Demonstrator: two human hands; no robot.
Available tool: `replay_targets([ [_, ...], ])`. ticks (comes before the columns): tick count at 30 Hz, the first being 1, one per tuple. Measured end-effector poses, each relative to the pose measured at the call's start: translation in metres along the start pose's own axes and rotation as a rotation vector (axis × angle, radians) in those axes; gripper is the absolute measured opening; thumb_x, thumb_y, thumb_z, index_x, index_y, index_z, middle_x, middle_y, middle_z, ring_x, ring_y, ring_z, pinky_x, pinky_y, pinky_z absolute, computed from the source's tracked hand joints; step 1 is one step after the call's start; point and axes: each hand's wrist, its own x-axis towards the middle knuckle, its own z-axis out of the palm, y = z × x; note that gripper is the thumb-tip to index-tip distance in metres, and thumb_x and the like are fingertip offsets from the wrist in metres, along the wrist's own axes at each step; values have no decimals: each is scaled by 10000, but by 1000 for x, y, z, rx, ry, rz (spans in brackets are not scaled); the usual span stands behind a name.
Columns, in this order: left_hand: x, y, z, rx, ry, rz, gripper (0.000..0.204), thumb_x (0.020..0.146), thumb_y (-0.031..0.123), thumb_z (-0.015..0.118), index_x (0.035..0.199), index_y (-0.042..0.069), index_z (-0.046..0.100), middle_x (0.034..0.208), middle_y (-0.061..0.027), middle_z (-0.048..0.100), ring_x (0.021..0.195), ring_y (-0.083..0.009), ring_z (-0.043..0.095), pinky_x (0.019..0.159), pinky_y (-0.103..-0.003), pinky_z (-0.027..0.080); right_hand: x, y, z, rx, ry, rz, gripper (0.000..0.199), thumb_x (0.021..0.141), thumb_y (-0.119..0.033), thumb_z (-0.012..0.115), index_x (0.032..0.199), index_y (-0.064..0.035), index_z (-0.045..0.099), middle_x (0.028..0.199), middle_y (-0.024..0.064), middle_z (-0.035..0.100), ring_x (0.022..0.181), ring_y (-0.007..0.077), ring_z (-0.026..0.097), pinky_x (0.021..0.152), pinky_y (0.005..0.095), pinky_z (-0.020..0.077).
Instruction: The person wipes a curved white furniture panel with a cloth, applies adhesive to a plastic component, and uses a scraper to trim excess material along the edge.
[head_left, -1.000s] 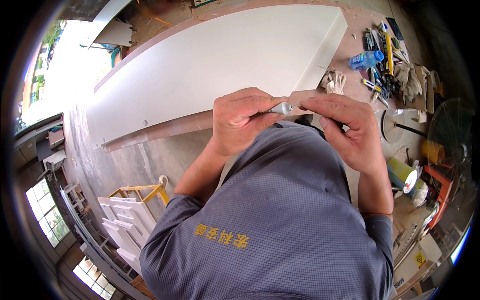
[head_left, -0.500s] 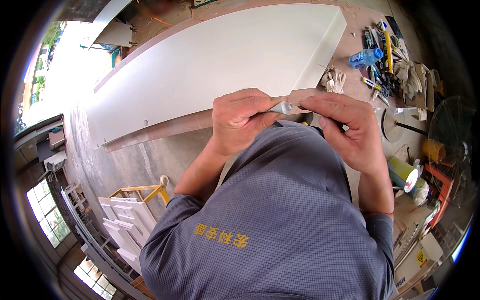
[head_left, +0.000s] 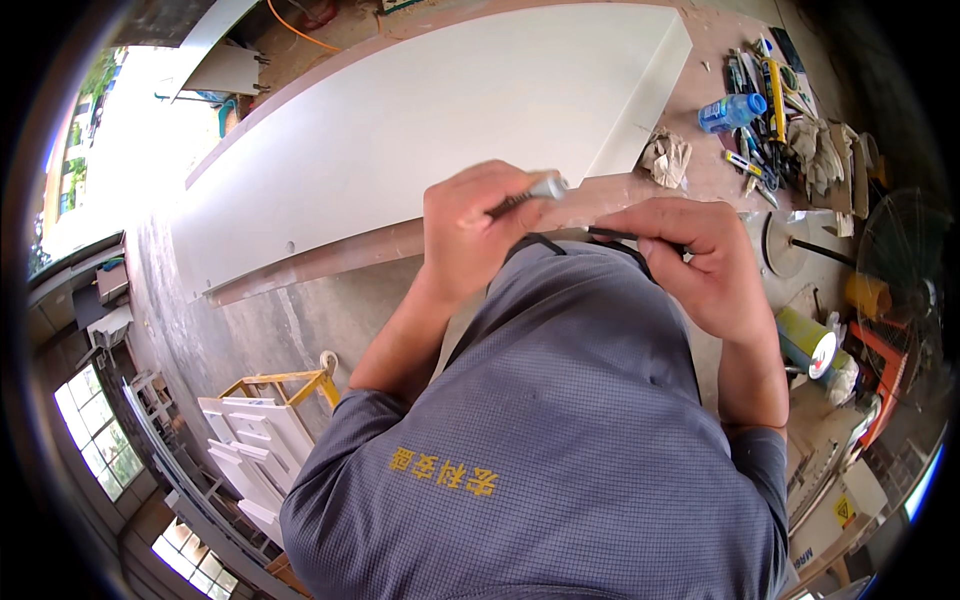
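My left hand (head_left: pixel 468 222) is closed round a small tool-like piece with a light grey tip (head_left: pixel 548 187) and a dark shaft. Motion blurs this hand, and the piece's exact kind does not show. A thin black stick (head_left: pixel 612 233) is pinched between the thumb and fingers of my right hand (head_left: pixel 700 255), its end pointing toward my left hand. Both hands are in front of my body, with a gap between the two pieces. Just beyond them lies a long white panel (head_left: pixel 400 110), slanted at its right end.
The panel rests on a brown worktable (head_left: pixel 715 25). To the right lie a crumpled work glove (head_left: pixel 667 158), a blue-capped bottle (head_left: pixel 732 113) and a pile of pens and tools (head_left: pixel 770 150). A large fan (head_left: pixel 900 270) stands at far right. White boards (head_left: pixel 255 450) lean on a yellow frame at lower left.
The hands have drawn apart. The grey-tipped piece in my left hand has tilted up, showing its dark shaft, and the black stick now shows in my right hand.
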Motion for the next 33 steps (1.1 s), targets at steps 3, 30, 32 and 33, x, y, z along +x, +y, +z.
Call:
replay_targets([
  [3,1,-44,0,-40,48,-180,239,1018,179,668,1131,-19,739,882,-45,694,743,-112,557,664,-259,446,3,8,4,174,46,157,356,909,55,538,1211,51,725,1087,128,769,961,180,708,875,285,531],
  [30,-81,-378,-5,966,496,-545,383,940,433,725,1093,82,708,971,-107,755,915,-307,714,867,-395,540,66,345,37,-629,-42,-134,348,785,33,715,1085,-129,786,966,64,701,1022,322,751,723,394,599],
  [32,-82,-381,-6,987,495,-553,394,942,447,722,1094,83,708,974,-103,756,924,-304,713,879,-394,536,66,345,36,-652,-58,-144,350,788,28,721,1092,-132,785,969,64,700,1020,310,752,716,389,597],
  [33,-82,-380,-6,983,492,-560,399,942,453,720,1094,84,708,976,-102,756,930,-303,712,886,-395,534,66,343,35,-656,-64,-135,350,789,24,726,1096,-135,784,970,59,700,976,295,753,699,383,592],
])
